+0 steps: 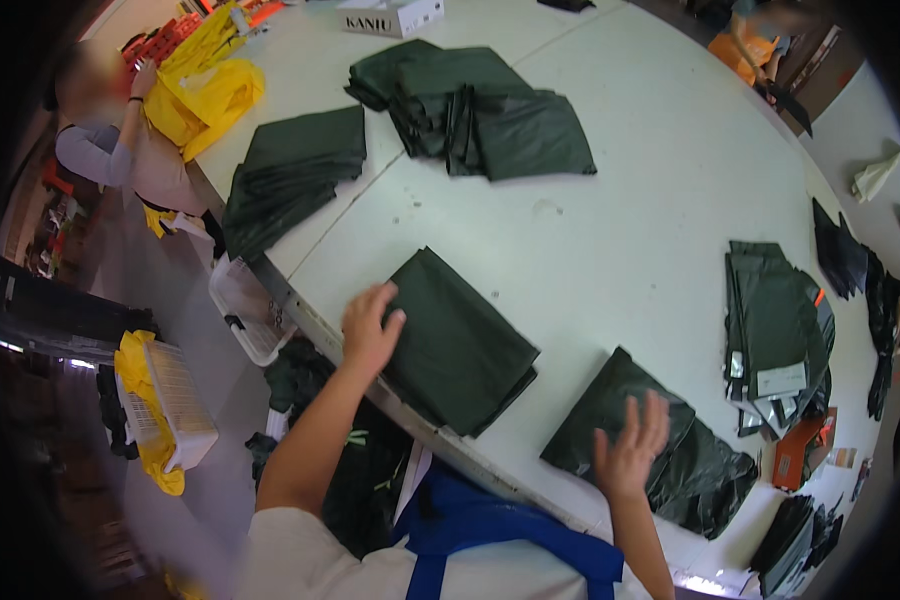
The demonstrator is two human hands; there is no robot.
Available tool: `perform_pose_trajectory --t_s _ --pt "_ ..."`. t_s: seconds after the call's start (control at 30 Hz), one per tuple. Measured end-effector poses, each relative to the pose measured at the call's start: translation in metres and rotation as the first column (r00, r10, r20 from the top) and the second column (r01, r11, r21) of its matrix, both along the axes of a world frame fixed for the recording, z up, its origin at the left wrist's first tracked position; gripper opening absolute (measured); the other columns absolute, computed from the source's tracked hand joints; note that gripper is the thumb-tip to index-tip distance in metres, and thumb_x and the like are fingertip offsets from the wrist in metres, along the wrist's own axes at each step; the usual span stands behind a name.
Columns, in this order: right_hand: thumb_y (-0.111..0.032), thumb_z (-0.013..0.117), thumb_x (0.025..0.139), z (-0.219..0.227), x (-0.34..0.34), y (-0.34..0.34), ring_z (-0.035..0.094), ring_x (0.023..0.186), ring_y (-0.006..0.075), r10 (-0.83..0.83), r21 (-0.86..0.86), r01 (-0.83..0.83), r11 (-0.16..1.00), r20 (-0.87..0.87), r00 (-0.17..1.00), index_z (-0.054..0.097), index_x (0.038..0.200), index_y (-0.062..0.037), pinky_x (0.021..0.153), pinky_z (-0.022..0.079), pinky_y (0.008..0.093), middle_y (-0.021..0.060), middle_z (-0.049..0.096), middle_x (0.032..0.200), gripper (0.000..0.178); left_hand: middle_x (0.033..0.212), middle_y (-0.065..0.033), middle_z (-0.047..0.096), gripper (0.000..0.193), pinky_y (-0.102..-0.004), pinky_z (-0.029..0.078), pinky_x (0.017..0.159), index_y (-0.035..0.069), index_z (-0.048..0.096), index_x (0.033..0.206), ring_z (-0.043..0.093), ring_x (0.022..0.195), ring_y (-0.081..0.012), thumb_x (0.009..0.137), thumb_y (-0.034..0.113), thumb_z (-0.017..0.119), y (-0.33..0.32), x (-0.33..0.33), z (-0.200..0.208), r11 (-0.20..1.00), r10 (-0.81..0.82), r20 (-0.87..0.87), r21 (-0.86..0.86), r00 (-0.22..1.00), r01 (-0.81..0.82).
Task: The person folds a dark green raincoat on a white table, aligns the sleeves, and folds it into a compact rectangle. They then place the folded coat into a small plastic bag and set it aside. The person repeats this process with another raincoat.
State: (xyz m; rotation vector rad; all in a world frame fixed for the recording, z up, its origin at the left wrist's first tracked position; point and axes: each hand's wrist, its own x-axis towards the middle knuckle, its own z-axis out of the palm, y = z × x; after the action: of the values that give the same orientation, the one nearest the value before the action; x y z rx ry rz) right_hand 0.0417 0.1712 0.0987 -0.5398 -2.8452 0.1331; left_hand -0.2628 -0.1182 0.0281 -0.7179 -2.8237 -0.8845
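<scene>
A folded dark green waterproof sheet or garment [460, 345] lies flat near the table's front edge. At its left side, my left hand [372, 328] has its fingers apart and curved, the fingertips at the fabric's edge. To the right lies a second, looser pile of dark green shiny fabric [705, 475]. Over that pile is my right hand [632, 445], its fingers spread and holding nothing; whether it touches the fabric I cannot tell.
Folded green stacks lie on the white table [650, 240] at far left [300, 160], far middle [530, 130] and right [770, 320]. An orange box [798, 455] stands at right, a white box [388, 16] at back. Left: a person [105, 150] with yellow fabric [205, 95], and a floor basket [185, 410].
</scene>
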Motion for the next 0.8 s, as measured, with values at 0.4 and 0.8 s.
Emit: perform_pose_trajectory --t_s 0.4,0.8 --pt "-0.030 0.071 0.083 -0.067 -0.094 -0.054 0.059 0.103 0.0275 -0.306 -0.851 0.204 -0.483 0.382 0.872 0.045 0.125 0.0113 0.088 0.049 0.0346 0.0246 0.059 0.114 0.064 0.127 -0.0107 0.053 0.051 -0.0390 0.047 0.095 0.005 0.041 0.135 0.055 0.113 -0.0234 0.091 0.024 0.059 -0.058 0.005 -0.015 0.791 -0.363 0.923 0.378 0.128 -0.482" --pt "-0.025 0.059 0.091 0.056 0.107 0.078 0.055 0.107 0.0215 -0.677 -0.999 0.002 -0.034 0.025 0.735 0.041 0.132 0.0034 0.095 0.043 0.0337 0.0141 0.057 0.118 0.053 0.132 -0.0190 0.046 0.082 -0.0449 0.044 0.100 0.008 0.018 0.145 0.050 0.120 -0.0297 0.084 0.015 0.071 0.164 0.139 0.068 0.670 -0.722 0.692 0.702 0.007 -0.239"
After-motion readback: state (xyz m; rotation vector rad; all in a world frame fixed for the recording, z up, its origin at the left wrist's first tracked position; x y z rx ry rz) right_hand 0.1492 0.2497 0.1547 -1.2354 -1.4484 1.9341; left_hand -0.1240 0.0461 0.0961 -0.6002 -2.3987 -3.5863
